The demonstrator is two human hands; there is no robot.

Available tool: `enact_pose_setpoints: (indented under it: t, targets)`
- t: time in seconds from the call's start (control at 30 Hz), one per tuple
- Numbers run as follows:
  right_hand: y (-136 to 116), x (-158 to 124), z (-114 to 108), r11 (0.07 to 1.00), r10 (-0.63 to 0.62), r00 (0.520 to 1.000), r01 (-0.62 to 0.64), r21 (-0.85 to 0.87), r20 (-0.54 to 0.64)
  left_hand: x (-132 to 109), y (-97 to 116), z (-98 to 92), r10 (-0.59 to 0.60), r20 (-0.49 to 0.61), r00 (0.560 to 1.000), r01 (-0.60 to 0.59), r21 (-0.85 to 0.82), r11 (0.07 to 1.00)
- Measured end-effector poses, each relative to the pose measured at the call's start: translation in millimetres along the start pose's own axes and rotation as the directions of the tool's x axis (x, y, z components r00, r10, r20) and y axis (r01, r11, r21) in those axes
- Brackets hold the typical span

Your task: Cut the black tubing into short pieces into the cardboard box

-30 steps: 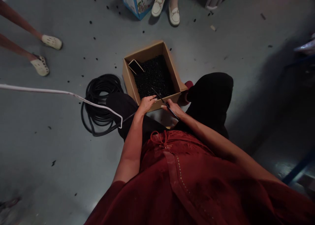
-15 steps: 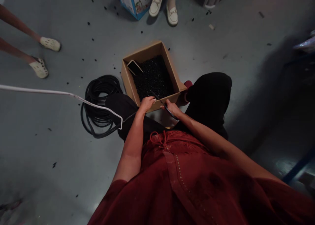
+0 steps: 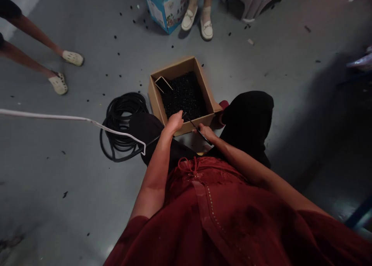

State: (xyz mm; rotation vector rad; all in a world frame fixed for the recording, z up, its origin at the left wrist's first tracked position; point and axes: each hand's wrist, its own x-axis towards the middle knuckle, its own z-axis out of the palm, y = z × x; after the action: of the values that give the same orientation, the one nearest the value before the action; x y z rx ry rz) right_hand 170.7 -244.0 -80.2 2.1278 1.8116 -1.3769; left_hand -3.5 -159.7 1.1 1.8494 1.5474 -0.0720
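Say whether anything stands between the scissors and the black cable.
Nothing visible: the scissors in the right hand point at the cable tip poking from the left hand, over the box.

At the centre of the frame, the cardboard box (image 3: 177,70) is matt brown paperboard with a slightly rough surface; the black granules (image 3: 184,95) inside it look rough and dull, probably plastic; at the box's lower edge, the slim black tool (image 3: 201,134) looks smooth and faintly glossy; left of the box, the coiled black cable (image 3: 122,120) has a smooth rubbery sheen; the white cable (image 3: 58,117) crossing from the left edge looks like smooth plastic; the grey floor (image 3: 72,169) is smooth, painted and dully shiny; across the bottom, the red garment (image 3: 209,223) is soft matt cloth; at right, the black trousers (image 3: 250,114) are matt cloth; at upper left, the perforated clogs (image 3: 72,57) look like moulded plastic; at the top, the printed carton (image 3: 167,8) is smooth coated card.
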Motion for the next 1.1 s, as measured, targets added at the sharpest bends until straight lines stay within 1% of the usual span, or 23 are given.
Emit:
enact_pose_setpoints:
  t: [0.1,0.17,0.27,0.3,0.37,0.43,0.5,0.6,0.67,0.77,0.87,1.0,1.1]
  targets:
    - [-0.9,-0.9,-0.9,1.000,0.015,1.000,-0.015,0.015,-0.011,-11.3,18.4,-26.1,0.011,0.046,0.999,-0.019,0.191,0.981]
    - [-1.3,-0.7,-1.8,0.999,0.023,1.000,-0.022,0.029,-0.019,-21.1,24.8,-41.8,0.039,0.028,0.999,-0.045,0.249,0.968]
    - [-2.0,-0.7,-3.3,0.998,0.031,0.999,-0.029,0.055,-0.031,-34.5,25.7,-58.6,0.146,-0.048,0.988,-0.131,0.231,0.964]
    - [-2.4,-1.1,-3.9,0.997,0.031,0.999,-0.028,0.066,-0.035,-37.4,24.4,-61.7,0.164,-0.066,0.984,-0.148,0.191,0.970]
    - [-3.3,-3.3,-5.0,0.995,0.026,0.999,-0.022,0.093,-0.043,-40.3,20.1,-63.0,0.149,-0.097,0.984,-0.144,0.051,0.988]
    - [-4.3,-7.1,-6.0,0.993,0.013,0.999,-0.007,0.118,-0.050,-39.8,13.4,-57.6,0.084,-0.139,0.987,-0.103,-0.130,0.986]
    - [-5.0,-12.2,-6.5,0.983,-0.012,0.999,0.021,0.184,-0.050,-37.8,4.7,-46.3,0.013,-0.181,0.983,-0.064,-0.279,0.958]
    - [-5.8,-20.1,-7.0,0.918,-0.073,0.996,0.086,0.387,-0.048,-35.2,-9.6,-24.7,-0.020,-0.176,0.984,-0.060,-0.434,0.899]
    - [-6.4,-24.9,-8.1,0.869,-0.105,0.992,0.122,0.479,-0.063,-34.2,-18.0,-11.5,-0.042,-0.187,0.981,-0.056,-0.492,0.869]
    - [-7.6,-30.9,-11.8,0.873,-0.131,0.986,0.165,0.458,-0.107,-32.4,-27.3,3.4,-0.073,-0.200,0.977,-0.040,-0.511,0.858]
    - [-8.7,-36.0,-16.3,0.889,-0.161,0.976,0.208,0.408,-0.148,-28.8,-32.1,14.2,-0.052,-0.185,0.981,-0.048,-0.497,0.866]
    - [-8.3,-39.8,-19.8,0.906,-0.177,0.976,0.212,0.367,-0.127,-23.9,-33.6,23.9,0.004,-0.170,0.985,-0.083,-0.463,0.883]
    - [-7.0,-40.2,-20.3,0.928,-0.166,0.979,0.197,0.317,-0.121,-22.1,-33.3,26.7,0.030,-0.181,0.983,-0.108,-0.439,0.892]
